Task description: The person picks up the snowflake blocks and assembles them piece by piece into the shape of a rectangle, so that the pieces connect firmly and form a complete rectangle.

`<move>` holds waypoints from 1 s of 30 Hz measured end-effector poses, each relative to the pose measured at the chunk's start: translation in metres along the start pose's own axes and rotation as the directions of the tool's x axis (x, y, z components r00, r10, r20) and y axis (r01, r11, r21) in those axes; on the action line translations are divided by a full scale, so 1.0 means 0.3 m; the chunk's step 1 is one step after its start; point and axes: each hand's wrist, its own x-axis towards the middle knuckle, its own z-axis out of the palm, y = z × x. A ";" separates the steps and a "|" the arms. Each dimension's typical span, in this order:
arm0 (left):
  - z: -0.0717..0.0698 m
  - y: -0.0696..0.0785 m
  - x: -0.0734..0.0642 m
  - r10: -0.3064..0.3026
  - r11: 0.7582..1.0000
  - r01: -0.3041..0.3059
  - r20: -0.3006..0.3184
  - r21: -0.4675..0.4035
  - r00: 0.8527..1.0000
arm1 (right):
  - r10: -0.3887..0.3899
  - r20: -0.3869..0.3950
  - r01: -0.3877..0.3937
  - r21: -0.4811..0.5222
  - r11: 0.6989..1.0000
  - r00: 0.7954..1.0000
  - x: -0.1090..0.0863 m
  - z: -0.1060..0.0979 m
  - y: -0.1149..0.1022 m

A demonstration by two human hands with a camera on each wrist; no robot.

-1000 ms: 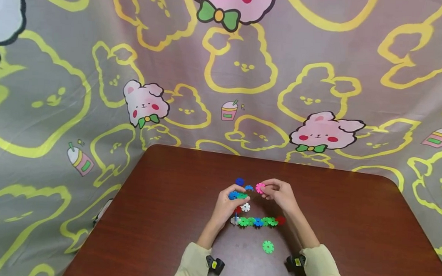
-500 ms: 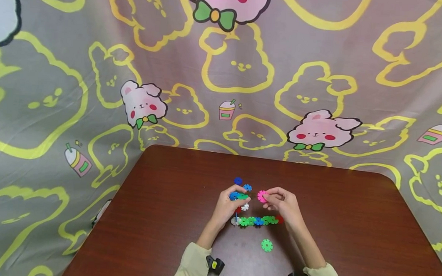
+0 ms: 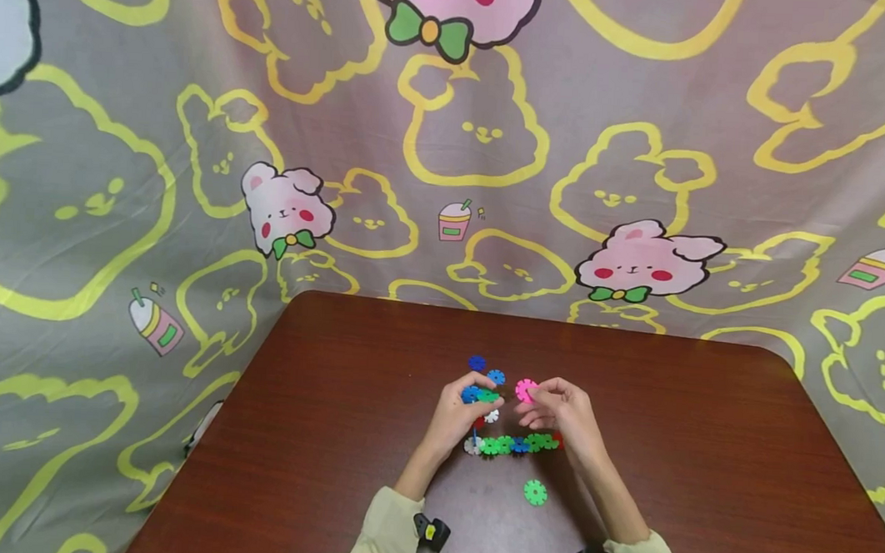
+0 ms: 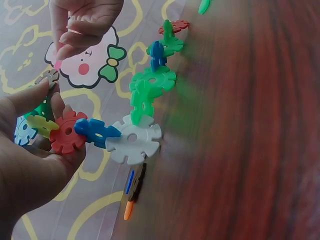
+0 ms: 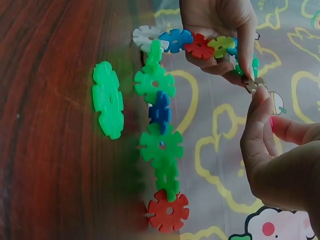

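Note:
Notched plastic snowflake discs are joined in an L-shaped chain. Its long row (image 3: 520, 445) of green, blue and red discs stands along the table, ending at a white disc (image 4: 134, 140). From there a blue disc (image 4: 98, 133), red disc (image 4: 68, 132) and yellow disc (image 4: 42, 125) lead up into my left hand (image 3: 454, 407). That hand grips the chain's upper part, its thumb at a greyish disc (image 4: 49, 78); the palm hides some pieces. My right hand (image 3: 565, 410) pinches a pink disc (image 3: 526, 390) close to the left fingertips, apart from the chain in the head view.
A loose green disc (image 3: 535, 493) lies on the brown table (image 3: 344, 438) nearer my body. Beyond the left hand are a dark blue disc (image 3: 477, 363) and a lighter blue disc (image 3: 496, 377). A patterned curtain (image 3: 493, 162) hangs behind the table.
My right hand has come slightly toward my body with the pink disc, and the disc now shows more face-on. The left hand stays nearly in place on the chain.

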 end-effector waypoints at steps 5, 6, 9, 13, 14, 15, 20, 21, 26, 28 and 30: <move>0.001 0.004 -0.001 -0.005 1.000 0.005 0.005 -0.008 1.000 | 0.009 0.017 -0.009 0.007 1.000 1.000 0.000 0.006 0.002; 0.002 0.005 -0.001 -0.010 1.000 0.010 0.002 -0.007 1.000 | 0.010 0.020 -0.010 0.007 1.000 1.000 -0.001 0.007 0.002; 0.005 0.008 -0.002 -0.021 1.000 0.021 -0.008 0.003 1.000 | 0.012 0.030 -0.012 0.000 1.000 0.999 -0.005 0.007 0.003; 0.008 0.017 -0.003 -0.032 0.999 0.032 -0.010 0.027 0.999 | 0.031 0.041 -0.030 -0.021 0.999 0.999 -0.010 0.009 0.002; 0.008 0.025 -0.005 -0.033 0.999 0.034 -0.007 0.033 0.999 | 0.041 0.042 -0.040 -0.027 0.999 0.998 -0.011 0.009 0.002; 0.008 0.035 -0.007 -0.033 0.999 0.034 -0.005 0.038 0.999 | 0.051 0.046 -0.050 -0.029 0.998 0.998 -0.012 0.010 0.001; 0.006 0.105 -0.029 -0.007 0.998 0.007 0.005 0.056 1.000 | 0.094 0.084 -0.089 -0.057 0.994 0.992 -0.016 0.002 -0.003; 0.006 0.117 -0.033 0.001 0.998 -0.001 0.006 0.057 1.000 | 0.100 0.098 -0.094 -0.060 0.994 0.990 -0.017 -0.001 -0.004; 0.005 0.133 -0.041 0.017 0.998 -0.018 0.009 0.059 1.000 | 0.118 0.163 -0.111 -0.055 0.992 0.979 -0.017 -0.013 -0.008; 0.006 0.128 -0.037 0.014 0.998 -0.015 0.006 0.057 1.000 | 0.120 0.173 -0.113 -0.048 0.992 0.978 -0.017 -0.013 -0.008; 0.007 0.128 -0.037 0.023 0.998 -0.023 -0.001 0.055 1.000 | 0.119 0.168 -0.112 -0.049 0.993 0.979 -0.016 -0.011 -0.009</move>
